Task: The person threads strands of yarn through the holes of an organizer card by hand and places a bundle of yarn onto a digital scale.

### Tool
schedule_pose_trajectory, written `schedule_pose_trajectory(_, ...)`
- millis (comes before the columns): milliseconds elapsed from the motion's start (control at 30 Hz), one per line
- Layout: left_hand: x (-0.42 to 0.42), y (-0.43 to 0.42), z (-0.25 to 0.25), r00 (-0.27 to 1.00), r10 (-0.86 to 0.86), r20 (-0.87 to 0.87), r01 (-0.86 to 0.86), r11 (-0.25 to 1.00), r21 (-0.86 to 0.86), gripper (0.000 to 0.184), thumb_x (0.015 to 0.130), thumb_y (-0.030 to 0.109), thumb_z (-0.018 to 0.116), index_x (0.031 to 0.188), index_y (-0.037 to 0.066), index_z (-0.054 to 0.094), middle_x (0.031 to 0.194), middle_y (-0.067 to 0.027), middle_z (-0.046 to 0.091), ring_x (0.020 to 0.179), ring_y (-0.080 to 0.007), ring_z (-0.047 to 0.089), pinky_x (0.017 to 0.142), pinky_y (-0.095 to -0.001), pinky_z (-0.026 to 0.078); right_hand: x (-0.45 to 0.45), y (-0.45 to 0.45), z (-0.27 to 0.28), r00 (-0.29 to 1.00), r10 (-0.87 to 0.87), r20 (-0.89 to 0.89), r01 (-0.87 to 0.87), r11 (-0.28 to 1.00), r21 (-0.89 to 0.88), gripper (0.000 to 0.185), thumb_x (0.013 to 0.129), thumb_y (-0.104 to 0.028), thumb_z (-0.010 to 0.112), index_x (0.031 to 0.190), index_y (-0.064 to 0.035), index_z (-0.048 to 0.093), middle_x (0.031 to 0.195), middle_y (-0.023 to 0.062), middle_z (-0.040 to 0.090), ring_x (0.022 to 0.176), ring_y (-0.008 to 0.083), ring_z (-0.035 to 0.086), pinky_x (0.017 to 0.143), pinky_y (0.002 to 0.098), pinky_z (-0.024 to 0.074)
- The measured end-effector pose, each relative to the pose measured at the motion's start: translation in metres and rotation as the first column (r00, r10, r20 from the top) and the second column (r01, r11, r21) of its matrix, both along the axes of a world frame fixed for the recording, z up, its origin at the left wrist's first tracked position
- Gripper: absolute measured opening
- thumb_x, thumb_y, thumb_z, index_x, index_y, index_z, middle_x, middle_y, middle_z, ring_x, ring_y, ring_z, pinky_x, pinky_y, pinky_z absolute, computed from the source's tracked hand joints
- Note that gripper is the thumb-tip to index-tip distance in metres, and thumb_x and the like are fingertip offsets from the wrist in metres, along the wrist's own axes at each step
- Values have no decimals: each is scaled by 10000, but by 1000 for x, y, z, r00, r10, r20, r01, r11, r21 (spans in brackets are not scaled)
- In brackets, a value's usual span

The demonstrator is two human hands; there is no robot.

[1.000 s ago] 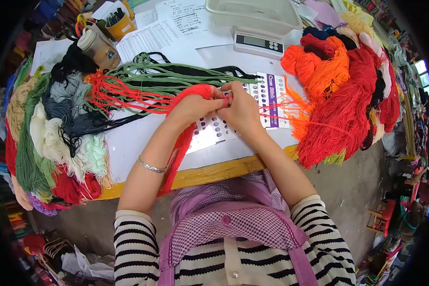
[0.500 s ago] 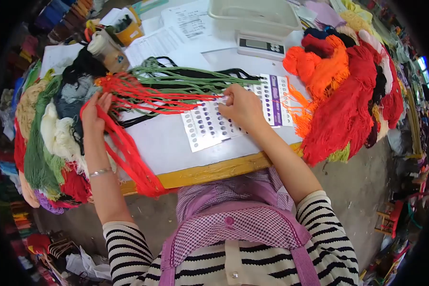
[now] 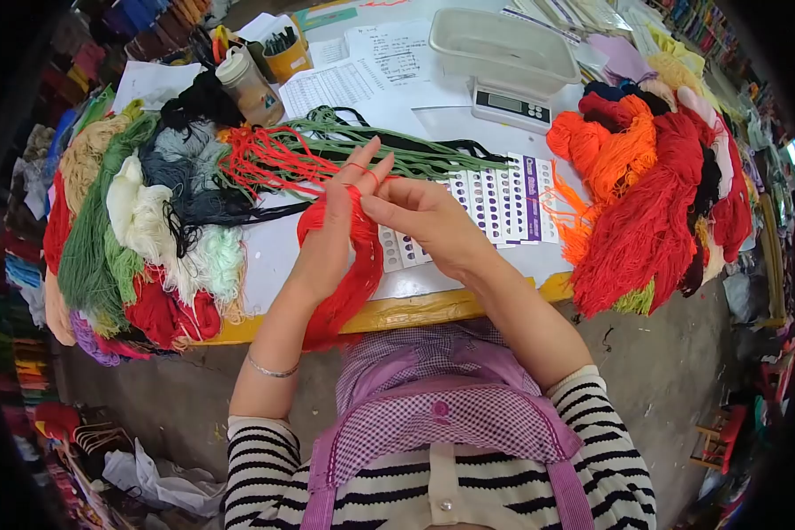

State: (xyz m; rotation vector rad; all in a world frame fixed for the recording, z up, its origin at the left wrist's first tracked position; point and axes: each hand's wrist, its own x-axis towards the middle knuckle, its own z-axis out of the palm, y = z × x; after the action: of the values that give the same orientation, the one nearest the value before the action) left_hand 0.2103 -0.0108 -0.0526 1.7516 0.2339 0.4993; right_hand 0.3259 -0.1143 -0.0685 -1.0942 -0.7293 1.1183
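Observation:
A skein of red yarn (image 3: 349, 296) hangs from my left hand (image 3: 325, 249) and drops past the table's front edge. The fingers of that hand are raised, with a red strand crossing them. Close against it, my right hand (image 3: 446, 231) pinches red yarn between thumb and forefinger; the exact pinch point is partly hidden. Behind the hands, loose red strands (image 3: 269, 159) lie over long green strands (image 3: 415, 157) and black ones. Under the right side of these are white sample cards (image 3: 495, 208) with rows of dark dots and a purple strip.
Piled yarn skeins (image 3: 137, 203) cover the table's left end, and orange and red skeins (image 3: 636, 203) its right end. At the back are a lidded jar (image 3: 249, 88), a pen cup (image 3: 287, 57), written papers (image 3: 389, 53), a digital scale (image 3: 511, 106) and a clear plastic tub (image 3: 503, 49).
My left hand has moved right with the red skein, and my right hand has come in to meet it. The red strands stretched between the hands now lie slack on the table.

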Motion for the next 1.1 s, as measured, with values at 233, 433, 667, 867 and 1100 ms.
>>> schedule_pose_trajectory(233, -9, 4, 2, 994, -106, 20, 108, 970, -220, 528, 1018, 366, 278, 1215, -41, 550, 1302, -149, 526, 1237, -227, 466, 1068, -297, 293, 3, -16, -5, 993, -66, -102, 82, 983, 165, 121, 856, -131, 655, 918, -27, 666, 869, 10, 644, 824, 64, 566, 764, 230, 436)
schedule_pose_trajectory(433, -19, -2, 9, 990, 137, 37, -94, 828, -553, 305, 952, 187, 502, 1151, -19, 604, 1021, -93, 652, 915, -151, 608, 808, -275, 479, 5, -23, -1, 983, -72, -167, 100, 980, 169, 123, 842, -99, 659, 938, -24, 673, 937, 52, 673, 874, 106, 619, 843, 252, 460)
schedule_pose_trajectory(667, -11, -14, 15, 990, 141, 2, -122, 867, -484, 209, 893, 82, 585, 1051, -25, 668, 976, -79, 665, 893, -119, 600, 820, -245, 452, 4, -21, -6, 975, -57, -213, 101, 974, 203, 72, 863, -83, 632, 919, -40, 622, 905, 39, 652, 858, 105, 610, 809, 245, 468)
schedule_pose_trajectory(867, -70, 53, 0, 839, 277, 469, 445, 148, -883, 220, 970, 107, 393, 764, 64, 459, 613, 27, 350, 467, -55, 301, 375, -194, 244, 54, -69, 7, 997, -44, -60, 45, 999, 10, 68, 885, -144, 602, 887, -77, 588, 752, -60, 487, 647, 35, 410, 564, 209, 338)
schedule_pose_trajectory(1100, -295, 154, -34, 727, 579, 369, 80, 462, -883, 260, 966, 60, 339, 716, 96, 399, 586, 22, 322, 460, -67, 270, 396, -235, 197, 194, -218, 58, 297, -309, 903, 718, 696, 2, 145, 899, -186, 596, 888, -49, 644, 808, -56, 581, 713, 39, 498, 637, 209, 398)
